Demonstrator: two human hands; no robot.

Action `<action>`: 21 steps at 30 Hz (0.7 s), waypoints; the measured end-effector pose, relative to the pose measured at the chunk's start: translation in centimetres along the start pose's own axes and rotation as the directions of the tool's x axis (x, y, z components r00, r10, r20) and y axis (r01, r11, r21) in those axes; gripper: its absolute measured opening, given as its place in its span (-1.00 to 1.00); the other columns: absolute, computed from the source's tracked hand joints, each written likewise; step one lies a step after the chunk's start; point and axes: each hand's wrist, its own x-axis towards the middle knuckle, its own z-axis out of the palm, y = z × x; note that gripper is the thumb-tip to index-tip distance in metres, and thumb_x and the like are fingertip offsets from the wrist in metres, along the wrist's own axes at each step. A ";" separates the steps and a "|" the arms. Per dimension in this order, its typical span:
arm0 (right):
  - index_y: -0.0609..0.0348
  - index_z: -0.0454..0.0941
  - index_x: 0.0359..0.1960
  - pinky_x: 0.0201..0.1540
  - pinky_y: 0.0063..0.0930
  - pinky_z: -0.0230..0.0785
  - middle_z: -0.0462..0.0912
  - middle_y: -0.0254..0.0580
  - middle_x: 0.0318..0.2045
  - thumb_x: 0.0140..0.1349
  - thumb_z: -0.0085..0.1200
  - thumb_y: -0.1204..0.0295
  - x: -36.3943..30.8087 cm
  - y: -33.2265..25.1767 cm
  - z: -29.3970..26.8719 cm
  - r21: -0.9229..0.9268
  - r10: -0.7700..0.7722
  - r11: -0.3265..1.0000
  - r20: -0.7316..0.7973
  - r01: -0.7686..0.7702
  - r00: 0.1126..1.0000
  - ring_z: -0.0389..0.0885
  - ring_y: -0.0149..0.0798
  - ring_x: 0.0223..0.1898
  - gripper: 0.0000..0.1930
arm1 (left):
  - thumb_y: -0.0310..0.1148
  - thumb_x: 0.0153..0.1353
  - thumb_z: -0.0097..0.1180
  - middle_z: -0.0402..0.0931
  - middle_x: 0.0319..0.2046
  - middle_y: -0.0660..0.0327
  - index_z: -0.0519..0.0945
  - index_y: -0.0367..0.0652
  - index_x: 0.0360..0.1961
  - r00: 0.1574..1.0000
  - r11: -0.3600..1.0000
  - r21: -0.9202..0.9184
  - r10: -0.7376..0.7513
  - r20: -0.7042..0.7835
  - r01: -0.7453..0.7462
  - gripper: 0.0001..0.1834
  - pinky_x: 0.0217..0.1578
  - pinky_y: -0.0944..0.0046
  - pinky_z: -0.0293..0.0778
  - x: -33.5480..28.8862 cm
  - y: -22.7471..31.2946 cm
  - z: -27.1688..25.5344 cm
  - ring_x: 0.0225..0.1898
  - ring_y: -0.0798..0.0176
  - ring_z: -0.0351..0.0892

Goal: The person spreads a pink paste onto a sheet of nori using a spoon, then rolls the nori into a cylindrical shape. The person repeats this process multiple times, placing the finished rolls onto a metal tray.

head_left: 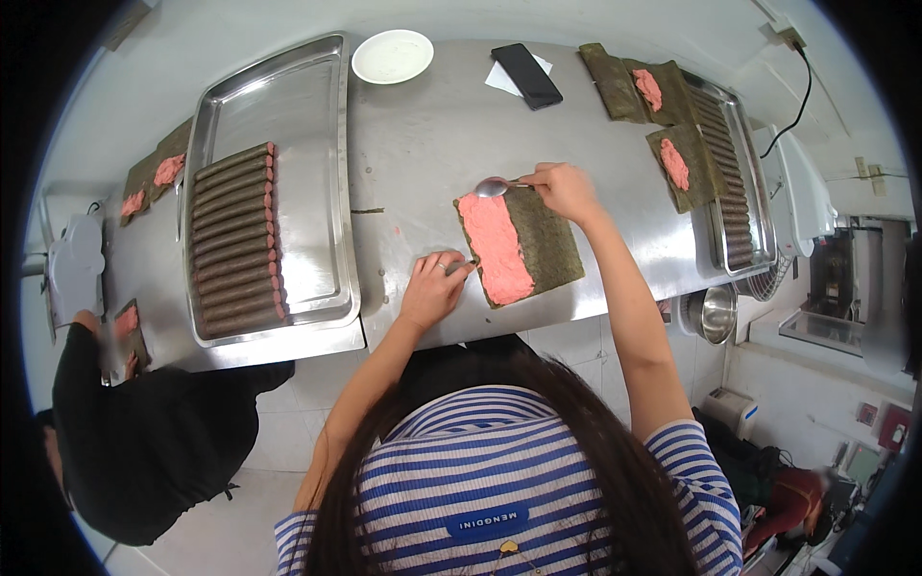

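At the centre of the frame, a dark green seaweed sheet (pixel 552 240) lies flat on the metal tabletop (pixel 423 173), a band of pink paste (pixel 499 254) covering its left side; the fingers of my right hand (pixel 569 194) are wrapped around the handle of a spoon (pixel 493 187), its bowl at the paste's upper end, a hold that probably gives control over spreading; the fingers of my left hand (pixel 432 290) sit close together at the sheet's left edge, perhaps to steady it, though I cannot tell whether they pinch or merely press; in the left of the frame, dark rolls (pixel 235 245) line up side by side in a steel tray (pixel 279 86), likely to save room; at the top, a white plate (pixel 392 57) and a black phone (pixel 526 75) stand well apart from the sheet, perhaps to leave elbow room; at upper right, more paste-topped sheets (pixel 687 173) lie by a second tray (pixel 765 252).
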 end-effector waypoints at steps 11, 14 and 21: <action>-0.10 0.72 -0.30 -0.27 -0.15 0.45 0.64 -0.20 -0.39 0.05 0.00 0.46 0.0 -1.3 1.2 -0.069 -0.073 0.995 0.041 0.076 0.996 0.62 -0.05 -0.29 -0.74 | -0.47 0.02 0.15 0.35 0.12 0.22 0.53 0.08 -0.05 1.000 1.000 -0.006 0.002 -0.011 -0.002 -0.60 0.10 0.04 0.23 0.1 0.0 0.3 0.21 0.08 0.29; -0.07 0.72 -0.30 -0.26 -0.14 0.46 0.64 -0.17 -0.38 0.04 0.00 0.47 0.0 -1.1 1.1 -0.137 -0.057 0.989 0.040 0.062 0.998 0.63 -0.06 -0.28 -0.74 | -0.47 0.03 0.14 0.32 0.17 0.22 0.53 0.08 -0.05 1.000 1.000 0.005 -0.003 0.014 0.003 -0.61 0.18 0.01 0.19 0.0 -0.2 0.5 0.28 0.06 0.22; -0.02 0.71 -0.31 -0.24 -0.14 0.47 0.65 -0.13 -0.35 0.07 -0.02 0.44 -1.6 -0.1 -0.1 -0.185 0.109 0.977 -0.017 -0.110 0.994 0.64 -0.04 -0.27 -0.76 | -0.45 0.06 0.12 0.34 0.17 0.21 0.54 0.03 -0.11 1.000 0.999 0.042 0.006 0.026 -0.007 -0.68 0.26 0.00 0.14 0.2 0.1 0.2 0.30 0.08 0.19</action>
